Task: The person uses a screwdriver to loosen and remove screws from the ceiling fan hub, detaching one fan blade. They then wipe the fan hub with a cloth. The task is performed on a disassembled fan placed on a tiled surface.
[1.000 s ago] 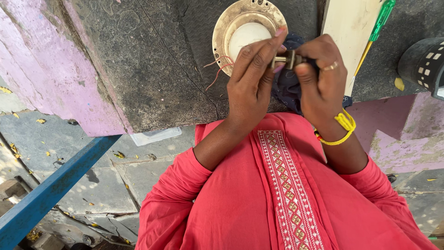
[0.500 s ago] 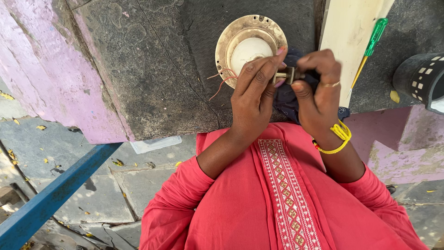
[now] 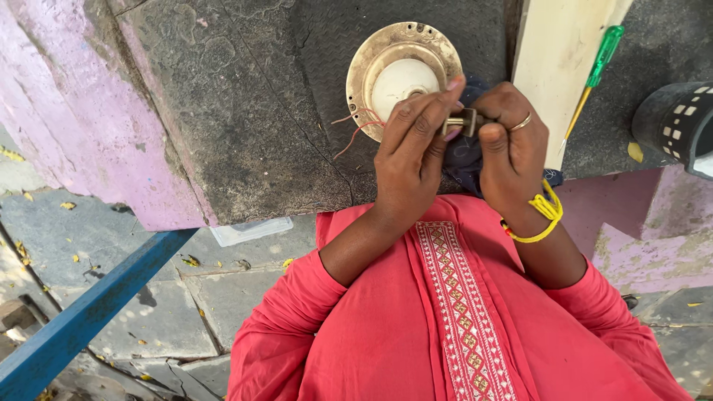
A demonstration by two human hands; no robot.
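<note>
My left hand (image 3: 412,152) and my right hand (image 3: 512,148) meet over a small brass-coloured metal part (image 3: 462,121), which both pinch between fingertips. Just behind them on the dark stone slab (image 3: 245,111) lies a round brass plate with a white centre (image 3: 401,70); thin red wires (image 3: 355,128) trail from it toward my left hand. A dark blue cloth (image 3: 464,160) shows under my hands. My right wrist wears a yellow band, and a ring is on one finger.
A green-handled screwdriver (image 3: 598,70) rests on a cream board (image 3: 564,52) at the upper right. A black patterned container (image 3: 679,122) stands at the right edge. A blue metal bar (image 3: 89,312) crosses the lower left over paved ground; pink-painted wall edges flank the slab.
My hands keep hold of the small metal part, with the fingers shifting slightly around it. The camera view has drifted a little; the plate and screwdriver stay put.
</note>
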